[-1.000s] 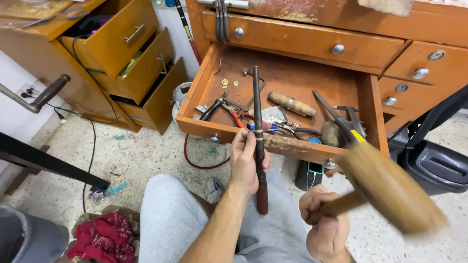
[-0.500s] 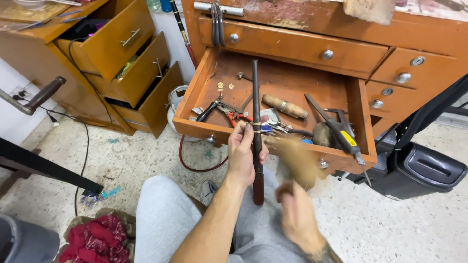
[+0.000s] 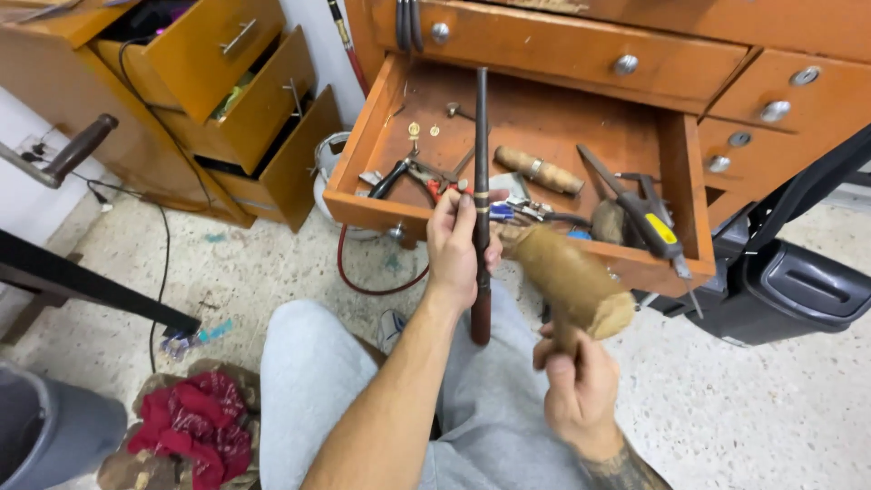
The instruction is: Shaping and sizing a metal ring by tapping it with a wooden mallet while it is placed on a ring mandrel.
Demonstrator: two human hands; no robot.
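My left hand grips a long dark tapered rod with a brown handle end, held upright over my lap in front of an open wooden drawer. A thin ring sits on the rod just above my fingers. My right hand holds a wooden mallet by its handle. The mallet's head lies right beside the rod, near my left fingers.
The open drawer holds pliers, a wooden-handled tool, a yellow-and-black tool and small bits. More open drawers stand at the left. A red rag and a grey bin are on the floor, and a black chair base is at the right.
The mallet swung in from the lower right to the rod, and my right hand rose with it. My left hand kept the rod upright.
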